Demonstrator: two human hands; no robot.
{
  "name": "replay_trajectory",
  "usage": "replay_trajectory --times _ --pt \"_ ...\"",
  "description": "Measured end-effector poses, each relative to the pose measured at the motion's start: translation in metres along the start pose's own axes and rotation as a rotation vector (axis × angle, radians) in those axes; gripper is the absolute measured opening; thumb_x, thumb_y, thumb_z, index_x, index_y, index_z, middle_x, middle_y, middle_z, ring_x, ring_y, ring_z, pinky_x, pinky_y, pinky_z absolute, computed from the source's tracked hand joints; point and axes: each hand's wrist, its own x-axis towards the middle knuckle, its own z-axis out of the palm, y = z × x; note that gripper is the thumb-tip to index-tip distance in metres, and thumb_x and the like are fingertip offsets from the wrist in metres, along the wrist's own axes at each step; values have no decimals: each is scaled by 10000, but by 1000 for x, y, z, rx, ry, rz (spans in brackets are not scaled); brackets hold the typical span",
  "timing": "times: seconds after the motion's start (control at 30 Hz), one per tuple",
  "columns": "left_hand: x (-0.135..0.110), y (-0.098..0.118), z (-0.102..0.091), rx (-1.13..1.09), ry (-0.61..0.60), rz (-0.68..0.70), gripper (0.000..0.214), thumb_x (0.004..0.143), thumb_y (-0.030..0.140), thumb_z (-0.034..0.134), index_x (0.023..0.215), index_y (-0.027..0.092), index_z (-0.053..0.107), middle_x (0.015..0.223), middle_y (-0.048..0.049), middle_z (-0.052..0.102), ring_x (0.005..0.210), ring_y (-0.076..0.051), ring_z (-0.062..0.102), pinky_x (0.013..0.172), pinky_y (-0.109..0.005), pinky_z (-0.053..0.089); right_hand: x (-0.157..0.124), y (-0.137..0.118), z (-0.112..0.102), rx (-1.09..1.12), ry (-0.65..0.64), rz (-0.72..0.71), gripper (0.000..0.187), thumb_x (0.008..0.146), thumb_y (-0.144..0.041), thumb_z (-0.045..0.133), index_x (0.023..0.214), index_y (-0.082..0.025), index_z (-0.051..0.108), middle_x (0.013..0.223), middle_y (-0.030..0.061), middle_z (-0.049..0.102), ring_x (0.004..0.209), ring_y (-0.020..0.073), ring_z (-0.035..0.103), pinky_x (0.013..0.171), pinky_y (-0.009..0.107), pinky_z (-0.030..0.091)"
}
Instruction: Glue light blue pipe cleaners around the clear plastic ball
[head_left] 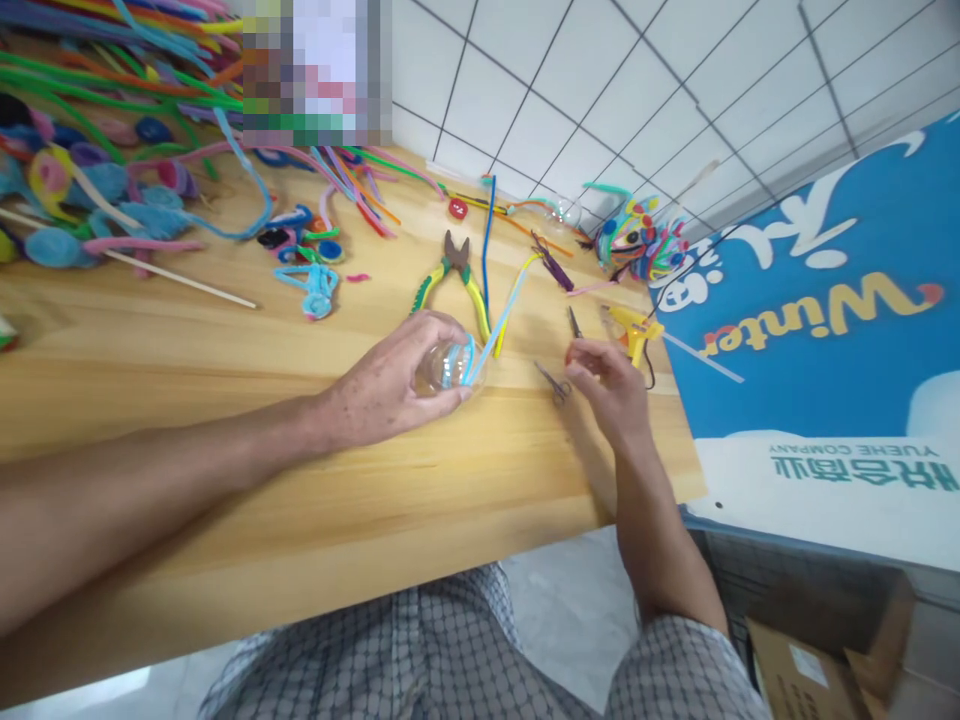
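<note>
A clear, rounded plastic container (444, 372) with light blue pipe cleaner wound round it sits in the grip of my left hand (401, 375). The loose end of the light blue pipe cleaner (506, 318) rises to the upper right. Over the table at the right, my right hand (615, 390) has its fingers curled together; what they hold, if anything, is unclear. A dark pointed tip (574, 320) shows just beyond those fingers. Small scissors (555, 384) lie left of that hand, and a yellow glue gun (636, 330) is close behind it.
Green-and-yellow pliers (433, 282) lie beyond my left hand, beside a dark blue pipe cleaner (489, 240). Colourful pipe cleaners (112, 75) pile up at the far left. A decorated bundle (637, 238) stands near the tiled wall (570, 90). A blue printed board (810, 370) borders the table's right edge.
</note>
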Motion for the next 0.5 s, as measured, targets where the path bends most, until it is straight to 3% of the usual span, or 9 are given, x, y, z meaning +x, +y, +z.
replay_trajectory --times 0.13,0.23,0.37,0.5 --pt "0 0 0 -10 -4 -33 381 978 365 751 1292 256 565 1311 -110 705 1258 -292 708 1068 -493 614 -4 -62 41 344 -221 -150 400 901 -452 880 1269 -326 790 1055 10 767 916 189 689 870 374 578" --pt "0 0 -1 -36 -13 -50 383 964 373 758 1277 271 562 1313 -107 702 1248 -288 708 1067 -490 616 -1 -88 61 466 -327 -230 366 913 -486 897 1236 -346 800 980 -10 727 885 178 664 842 360 560" --pt "1 3 -2 -78 -17 -91 367 965 378 746 1265 279 557 1291 -109 710 1201 -289 711 1030 -490 618 10 -97 77 517 -396 -218 385 881 -584 914 1136 -313 816 898 -21 681 830 169 625 814 352 536" --pt "2 3 -1 -87 -2 -95 354 957 365 740 1240 255 559 1248 -107 716 1116 -273 707 963 -451 615 22 -93 78 581 -501 -136 399 847 -592 941 1099 -302 831 849 -30 661 787 158 597 764 326 515"
